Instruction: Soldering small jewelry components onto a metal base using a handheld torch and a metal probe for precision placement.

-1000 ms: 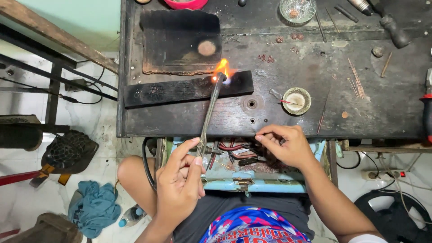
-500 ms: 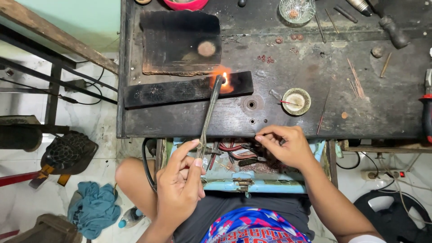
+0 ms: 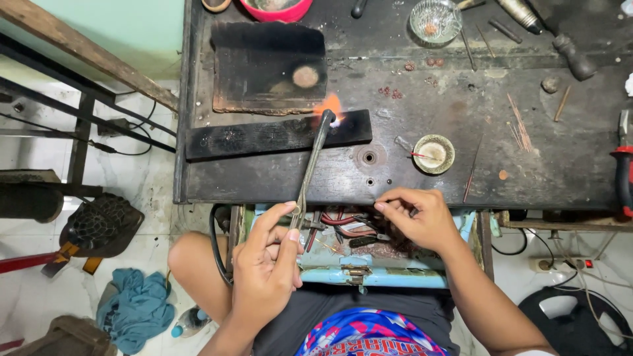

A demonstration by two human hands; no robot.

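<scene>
My left hand (image 3: pixel 267 267) grips a long metal blowtorch (image 3: pixel 311 165) whose tip points at a black charred block (image 3: pixel 277 135) lying across the dark workbench (image 3: pixel 409 178). An orange flame (image 3: pixel 331 105) burns at the tip, over the block's right part. My right hand (image 3: pixel 415 214) rests at the bench's front edge, fingers curled and pinched; whether it holds something small cannot be told. A small round dish (image 3: pixel 433 153) with a red stick in it sits just beyond that hand.
A scorched square board (image 3: pixel 267 66) lies behind the block. A wire-mesh bowl (image 3: pixel 435 20), a wooden-handled tool (image 3: pixel 573 56), thin sticks (image 3: pixel 517 122) and red-handled pliers (image 3: pixel 623 175) lie on the right. An open blue drawer (image 3: pixel 349 254) with tools sits under the bench. A blue rag (image 3: pixel 135 306) lies on the floor.
The flame has flickered from a bright yellow flare to a smaller orange one. The torch and both hands have barely moved.
</scene>
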